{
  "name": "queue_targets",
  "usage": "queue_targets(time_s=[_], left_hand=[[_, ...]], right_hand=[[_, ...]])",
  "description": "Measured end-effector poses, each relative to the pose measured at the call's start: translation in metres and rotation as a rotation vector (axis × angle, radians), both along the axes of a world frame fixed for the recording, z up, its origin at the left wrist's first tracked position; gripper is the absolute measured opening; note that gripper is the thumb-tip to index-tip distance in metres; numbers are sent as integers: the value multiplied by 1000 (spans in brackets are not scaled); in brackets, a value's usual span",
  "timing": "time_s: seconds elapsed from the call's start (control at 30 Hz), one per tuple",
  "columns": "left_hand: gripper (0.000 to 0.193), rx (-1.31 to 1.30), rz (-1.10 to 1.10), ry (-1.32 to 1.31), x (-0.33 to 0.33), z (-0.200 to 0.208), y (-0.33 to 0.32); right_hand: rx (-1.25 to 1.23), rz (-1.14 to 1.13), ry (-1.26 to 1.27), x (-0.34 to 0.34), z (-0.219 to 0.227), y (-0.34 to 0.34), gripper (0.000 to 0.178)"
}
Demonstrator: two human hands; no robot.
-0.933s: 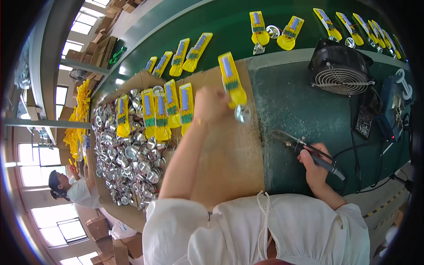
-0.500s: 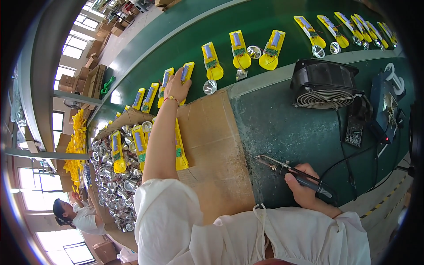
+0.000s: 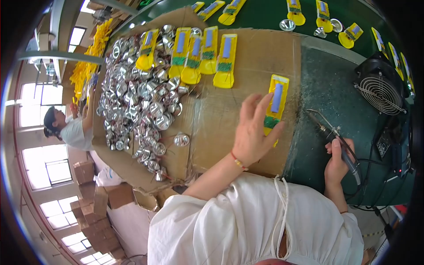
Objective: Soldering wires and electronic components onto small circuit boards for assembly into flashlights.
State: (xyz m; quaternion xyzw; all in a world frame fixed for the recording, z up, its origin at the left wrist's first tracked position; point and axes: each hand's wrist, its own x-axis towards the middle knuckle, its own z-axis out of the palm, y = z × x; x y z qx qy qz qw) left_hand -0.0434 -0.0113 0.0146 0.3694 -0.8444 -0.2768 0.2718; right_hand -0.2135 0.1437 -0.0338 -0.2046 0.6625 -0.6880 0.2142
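My left hand (image 3: 252, 132) has its fingers spread and is open, over the lower left side of a yellow flashlight housing (image 3: 277, 99). That housing lies on the cardboard sheet (image 3: 251, 57), with a blue-purple battery and a green circuit board in it; the hand partly hides its lower end, and contact is hard to tell. In my right hand (image 3: 338, 161) is a soldering iron (image 3: 329, 132), its thin metal tip pointing up and left above the green table. More yellow housings (image 3: 226, 59) lie in a row on the cardboard.
Left of the housings is a heap of shiny reflector cups (image 3: 141, 88); one loose reflector (image 3: 181, 139) lies apart. Further housings (image 3: 323, 13) line the far green surface. A black fan (image 3: 380, 84) stands at right, near cables. A co-worker (image 3: 73, 128) is at far left.
My left hand has come back from the far row to the near cardboard, where a yellow housing now lies beside it. The view has shifted left; my right hand still holds the soldering iron.
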Motion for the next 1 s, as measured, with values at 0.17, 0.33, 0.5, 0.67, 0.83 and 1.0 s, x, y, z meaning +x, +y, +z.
queue_targets(time_s=[0.17,0.33,0.5,0.67,0.83,1.0], left_hand=[[40,-394,295,-214,80,17,-38],[19,-701,650,-717,139,3,-77],[9,-713,536,-466,141,9,-85],[11,181,206,4,92,17,-36],[11,321,128,-39,49,5,-3],[15,294,19,86,37,-18,-4]], right_hand=[[-28,-20,6,0,-3,7,14],[-48,18,16,8,3,9,15],[-14,1,59,13,12,15,15],[-33,74,32,29,24,15,16],[0,197,276,45,28,4,15],[-29,232,176,52,23,-8,15]])
